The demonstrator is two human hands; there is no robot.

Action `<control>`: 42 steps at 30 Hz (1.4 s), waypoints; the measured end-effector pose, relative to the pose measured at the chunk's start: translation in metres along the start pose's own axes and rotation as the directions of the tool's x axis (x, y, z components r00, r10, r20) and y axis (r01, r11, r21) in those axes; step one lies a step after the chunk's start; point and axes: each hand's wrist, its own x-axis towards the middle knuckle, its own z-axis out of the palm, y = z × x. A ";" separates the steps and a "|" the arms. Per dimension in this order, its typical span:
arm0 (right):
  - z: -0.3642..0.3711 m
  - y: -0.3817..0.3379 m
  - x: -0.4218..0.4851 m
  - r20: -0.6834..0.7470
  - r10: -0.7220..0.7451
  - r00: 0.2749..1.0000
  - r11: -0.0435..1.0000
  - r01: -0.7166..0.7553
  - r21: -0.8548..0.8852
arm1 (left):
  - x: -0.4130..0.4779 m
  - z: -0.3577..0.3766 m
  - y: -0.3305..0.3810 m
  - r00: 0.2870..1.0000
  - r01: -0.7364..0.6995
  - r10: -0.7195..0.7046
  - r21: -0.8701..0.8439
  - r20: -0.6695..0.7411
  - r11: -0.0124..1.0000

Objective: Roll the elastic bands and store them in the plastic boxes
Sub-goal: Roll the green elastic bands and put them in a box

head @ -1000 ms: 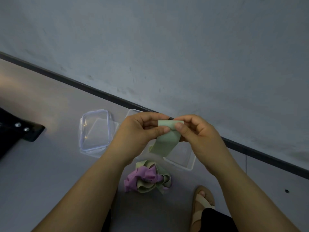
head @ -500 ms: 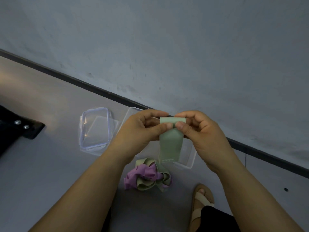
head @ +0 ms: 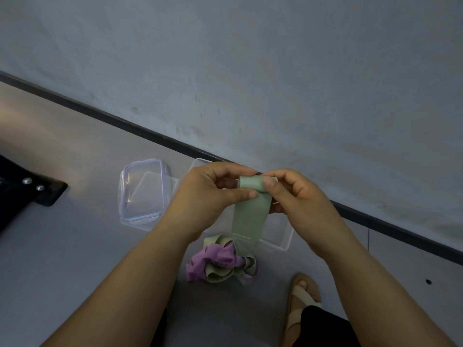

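Bare forearms (head: pixel 120 291), beige strappy sandal (head: pixel 302 296), black trouser leg (head: pixel 323 326).

box (head: pixel 280 230) mostly hidden, black object (head: pixel 23 196) cropped

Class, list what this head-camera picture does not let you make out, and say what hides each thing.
Head view, three things:
1. Inside of the open box: hidden by the left hand, right hand and green band.
2. Number of bands in the pile: tangled together.
3. Black object: cut off by the left edge.
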 end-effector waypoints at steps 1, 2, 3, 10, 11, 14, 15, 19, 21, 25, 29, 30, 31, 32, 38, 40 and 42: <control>0.000 0.000 0.000 -0.003 0.004 1.000 1.000 -0.004 0.003 | 0.000 0.000 0.000 1.000 -0.003 0.003 0.005 -0.005 1.000; 0.000 0.000 0.000 -0.006 0.004 1.000 1.000 -0.004 0.009 | 0.000 0.000 0.000 1.000 -0.004 0.005 0.011 -0.012 1.000; 0.000 0.001 0.001 -0.009 0.003 1.000 1.000 -0.003 0.018 | 0.000 0.000 0.000 1.000 -0.004 0.004 0.017 -0.016 1.000; -0.001 0.002 0.001 -0.042 -0.024 0.999 0.994 0.028 0.101 | 0.000 0.000 0.001 0.998 0.057 -0.057 0.011 0.018 0.998; -0.002 0.002 0.001 -0.048 -0.037 0.998 0.995 0.041 0.096 | 0.000 0.001 0.002 0.997 0.077 -0.077 0.006 0.028 0.997; -0.002 0.003 0.001 -0.050 -0.079 0.996 0.995 0.082 0.062 | -0.001 0.000 0.003 0.990 0.134 -0.132 -0.027 0.044 0.991; -0.001 0.004 0.001 -0.050 -0.093 0.994 0.994 0.095 0.047 | -0.001 0.000 0.004 0.989 0.143 -0.141 -0.036 0.044 0.989; 0.000 0.004 0.000 -0.052 -0.161 0.986 0.986 0.157 -0.063 | 0.000 -0.002 0.003 0.991 0.131 -0.130 -0.021 0.029 0.991; 0.001 0.005 -0.001 -0.059 -0.182 0.981 0.980 0.177 -0.090 | 0.001 -0.002 0.002 0.992 0.126 -0.126 -0.043 0.012 0.991; 0.002 0.001 0.000 -0.063 -0.087 0.994 0.996 0.085 -0.036 | 0.001 -0.002 0.000 0.994 0.106 -0.107 -0.071 -0.007 0.992; 0.001 0.000 -0.001 -0.052 -0.030 0.998 0.999 0.028 -0.031 | 0.001 -0.004 0.001 0.996 0.088 -0.089 -0.058 -0.008 0.994; 0.001 0.001 -0.001 -0.051 -0.027 0.998 0.999 0.025 -0.026 | 0.001 -0.004 0.001 0.996 0.085 -0.085 -0.054 -0.007 0.995; 0.001 0.001 0.000 -0.050 -0.023 0.998 1.000 0.023 -0.014 | 0.001 -0.003 0.001 0.996 0.083 -0.083 -0.054 -0.006 0.995; 0.001 0.002 0.001 -0.046 -0.024 0.999 1.000 0.024 0.002 | 0.001 -0.003 0.001 0.997 0.081 -0.081 -0.055 -0.006 0.995; 0.000 0.001 0.001 -0.046 -0.028 0.999 0.994 0.033 0.109 | 0.002 -0.003 -0.001 0.989 0.145 -0.145 -0.104 0.007 0.984; -0.001 0.001 0.000 -0.052 -0.046 0.998 0.994 0.050 0.098 | 0.002 -0.003 -0.001 0.982 0.191 -0.189 -0.113 0.028 0.975; -0.001 0.001 0.000 -0.052 -0.064 0.997 0.994 0.068 0.081 | 0.002 -0.004 0.001 0.976 0.217 -0.213 -0.109 0.049 0.970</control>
